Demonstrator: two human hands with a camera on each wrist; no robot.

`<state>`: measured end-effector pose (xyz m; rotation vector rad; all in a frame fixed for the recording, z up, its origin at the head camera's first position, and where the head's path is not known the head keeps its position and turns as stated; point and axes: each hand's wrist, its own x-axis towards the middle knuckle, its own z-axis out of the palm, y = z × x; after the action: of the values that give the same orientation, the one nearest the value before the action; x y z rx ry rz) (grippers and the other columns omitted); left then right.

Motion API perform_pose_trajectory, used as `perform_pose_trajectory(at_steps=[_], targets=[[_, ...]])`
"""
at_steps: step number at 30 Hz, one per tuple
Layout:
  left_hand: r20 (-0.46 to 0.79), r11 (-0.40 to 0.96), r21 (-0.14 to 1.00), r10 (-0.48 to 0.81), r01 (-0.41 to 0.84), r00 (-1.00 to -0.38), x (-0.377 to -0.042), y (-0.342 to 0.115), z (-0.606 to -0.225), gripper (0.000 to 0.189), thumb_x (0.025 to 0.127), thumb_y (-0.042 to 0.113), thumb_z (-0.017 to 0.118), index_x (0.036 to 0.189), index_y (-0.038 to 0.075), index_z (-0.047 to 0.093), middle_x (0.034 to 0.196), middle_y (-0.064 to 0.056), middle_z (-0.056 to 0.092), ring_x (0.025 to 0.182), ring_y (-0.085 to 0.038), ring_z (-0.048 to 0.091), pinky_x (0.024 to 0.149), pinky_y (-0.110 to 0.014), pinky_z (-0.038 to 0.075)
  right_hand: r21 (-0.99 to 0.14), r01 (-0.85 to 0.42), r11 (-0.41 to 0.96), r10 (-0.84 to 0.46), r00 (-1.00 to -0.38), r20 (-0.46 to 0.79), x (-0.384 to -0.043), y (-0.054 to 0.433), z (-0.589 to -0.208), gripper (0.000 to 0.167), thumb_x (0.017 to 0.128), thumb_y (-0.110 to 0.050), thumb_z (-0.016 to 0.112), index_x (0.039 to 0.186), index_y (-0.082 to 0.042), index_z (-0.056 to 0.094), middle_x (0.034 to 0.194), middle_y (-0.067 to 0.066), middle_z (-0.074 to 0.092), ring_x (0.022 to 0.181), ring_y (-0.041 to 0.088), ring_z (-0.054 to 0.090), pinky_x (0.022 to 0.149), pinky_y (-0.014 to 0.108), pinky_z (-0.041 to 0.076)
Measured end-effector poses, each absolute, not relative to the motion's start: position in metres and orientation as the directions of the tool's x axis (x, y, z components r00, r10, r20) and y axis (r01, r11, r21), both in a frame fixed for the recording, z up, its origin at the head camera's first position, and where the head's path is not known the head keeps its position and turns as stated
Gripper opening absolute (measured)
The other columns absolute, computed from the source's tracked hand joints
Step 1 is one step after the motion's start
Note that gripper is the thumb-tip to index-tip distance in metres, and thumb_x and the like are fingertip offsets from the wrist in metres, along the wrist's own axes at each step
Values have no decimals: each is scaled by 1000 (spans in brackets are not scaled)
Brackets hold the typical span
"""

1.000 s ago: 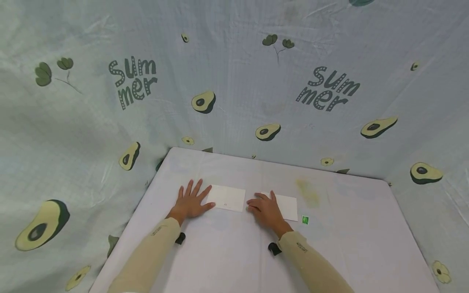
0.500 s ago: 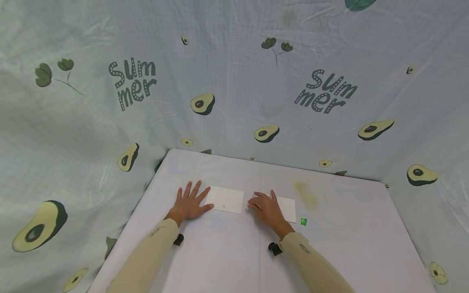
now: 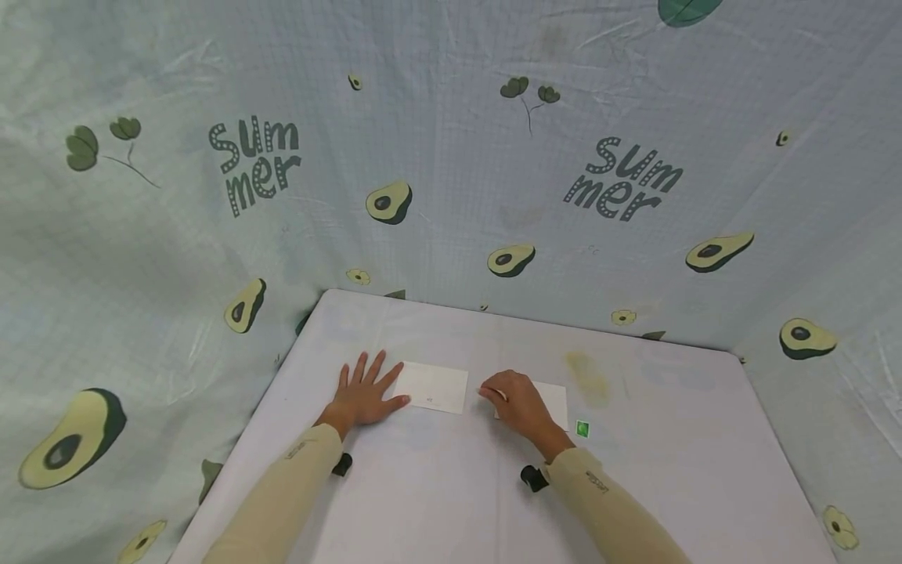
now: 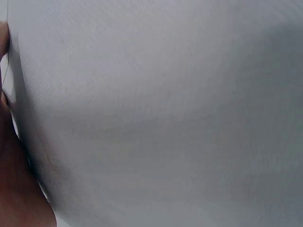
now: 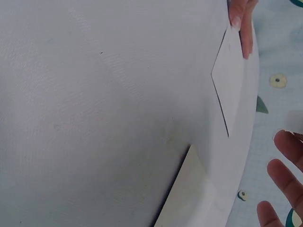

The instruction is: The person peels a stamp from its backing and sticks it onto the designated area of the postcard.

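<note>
My left hand (image 3: 361, 401) lies with fingers spread, index finger and thumb at the left edge of a white card (image 3: 433, 388). A tiny mark shows near that card's lower edge. My right hand (image 3: 520, 406) is over the left part of a second white card (image 3: 553, 403), hiding some of it. Its fingers are bent, with fingertips drawn together in a pinch. At one fingertip in the right wrist view is a small thin piece (image 5: 298, 135) with a dark, ragged edge, mostly out of frame; I cannot tell its kind.
A small green stamp-like square (image 3: 582, 428) with a pale border lies right of the second card. The white table (image 3: 423, 493) has a yellowish stain (image 3: 588, 374) behind it. A cloth (image 3: 451, 157) printed with avocados hangs behind and at the sides.
My right hand's outstretched fingers have folded in, and the hand has turned slightly above the second card, leaving more of its left side showing. My left hand has stayed on the first card.
</note>
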<state>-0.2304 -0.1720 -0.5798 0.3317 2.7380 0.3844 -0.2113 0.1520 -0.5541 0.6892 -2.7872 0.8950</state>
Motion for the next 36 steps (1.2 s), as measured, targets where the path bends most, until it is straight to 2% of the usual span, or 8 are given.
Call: perform_pose_trajectory(at_steps=[6, 11, 22, 30, 36], targets=[[-306, 929, 326, 280, 176, -910, -229, -172, -580, 84, 102, 70, 43, 168, 22, 20, 177, -16, -3, 162, -48, -12, 125, -72, -9, -553, -369, 747, -330, -928, 172, -207, 151, -543, 12, 97, -22, 73, 102, -15, 82, 97, -3, 78, 89, 11, 63, 80, 31, 56], [-303, 932, 315, 276, 178, -912, -228, -172, -577, 80, 103, 67, 43, 168, 25, 22, 177, -16, -2, 162, -49, -10, 125, -73, -5, -556, -376, 741, -342, -924, 170, -205, 151, -539, 11, 98, -21, 73, 103, -15, 81, 93, -5, 75, 82, 8, 55, 72, 24, 52], [-313, 937, 308, 266, 168, -912, -230, -172, -579, 81, 103, 68, 43, 168, 25, 20, 177, -15, -3, 162, -48, -11, 125, -73, -6, -575, -439, 690, -402, -894, 200, -203, 153, -528, 12, 99, -19, 71, 103, -13, 81, 91, -4, 75, 80, 8, 56, 71, 22, 52], [-304, 928, 330, 280, 175, -911, -232, -174, -585, 87, 100, 75, 39, 168, 24, 18, 178, -15, -5, 162, -47, -14, 125, -72, -11, -594, -475, 650, -412, -876, 250, -198, 152, -514, 10, 97, -20, 74, 101, -15, 82, 92, -5, 77, 82, 8, 61, 73, 23, 54], [-298, 929, 327, 278, 175, -913, -231, -173, -584, 84, 102, 70, 43, 168, 23, 21, 177, -16, -2, 161, -49, -11, 125, -73, -8, -627, -482, 612, -421, -869, 258, -194, 152, -505, 10, 97, -18, 74, 101, -15, 82, 94, -4, 79, 82, 8, 63, 71, 22, 55]])
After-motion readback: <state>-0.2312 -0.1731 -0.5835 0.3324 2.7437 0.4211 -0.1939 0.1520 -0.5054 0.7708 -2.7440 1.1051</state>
